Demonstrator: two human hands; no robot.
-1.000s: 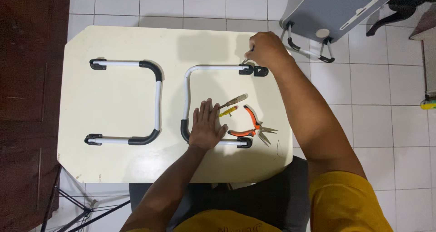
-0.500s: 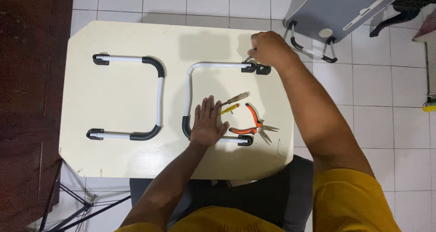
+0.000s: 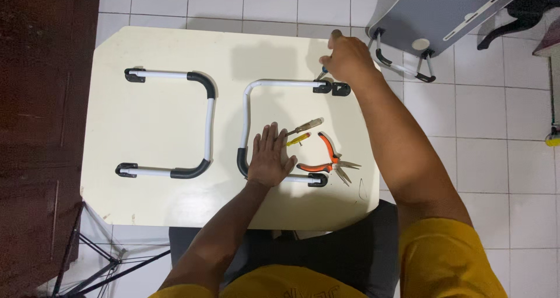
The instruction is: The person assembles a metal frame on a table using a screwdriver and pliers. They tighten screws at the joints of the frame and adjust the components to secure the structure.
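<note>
Overhead view of a cream board (image 3: 163,199), the underside of a folding table, lying flat on a white tiled floor (image 3: 501,158).

Right hand (image 3: 345,58): clenched around a small tool whose tip meets the black bracket (image 3: 332,88) near the board's far right corner; the tool itself is mostly hidden by the fingers, so its kind cannot be told.

Left hand (image 3: 270,157): released, palm down and fingers spread, pressing flat on the board and over the near bend of the right leg (image 3: 247,118), a white U-shaped tube with black fittings.

The bracket ends the far arm of the right leg. A matching left leg (image 3: 208,120) lies folded toward the board's left edge, its open side facing left.

Just right of the left hand lie two screwdrivers (image 3: 301,132), one yellow-handled and one wooden-handled, and orange-handled pliers (image 3: 324,158), all inside the right leg's U, near the board's near right corner.

A grey tabletop (image 3: 449,9) with its own legs stands beyond the far right corner.
</note>
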